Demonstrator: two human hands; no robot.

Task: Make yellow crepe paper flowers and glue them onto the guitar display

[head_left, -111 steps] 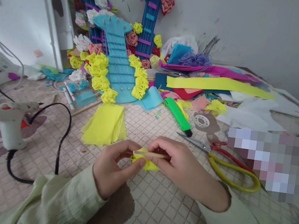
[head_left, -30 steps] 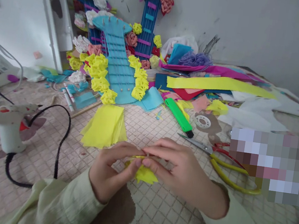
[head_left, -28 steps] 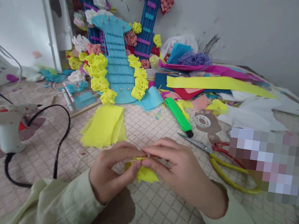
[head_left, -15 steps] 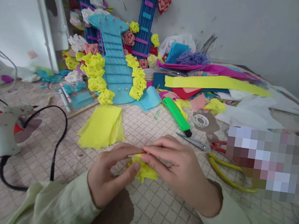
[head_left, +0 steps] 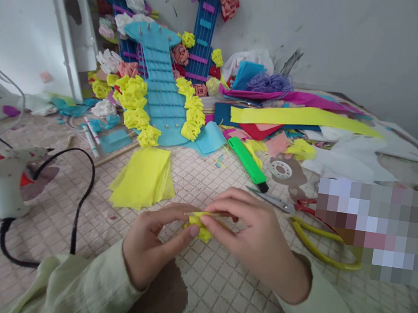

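Paper bundle (head_left: 203, 234), yellow, crumpled, finger-pinched by left hand (head_left: 154, 239); right hand (head_left: 257, 241) grips slim pale wooden stick (head_left: 217, 214) between fingers.

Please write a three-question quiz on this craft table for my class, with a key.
1. What colour is the paper held between the left hand and the right hand? A pink; B yellow; C white.
2. True or false: the glue gun lies nearer the left hand than the right.
3. What lies between the left hand and the light blue stringed model?

Key: 1 B; 2 true; 3 a stack of yellow sheets.
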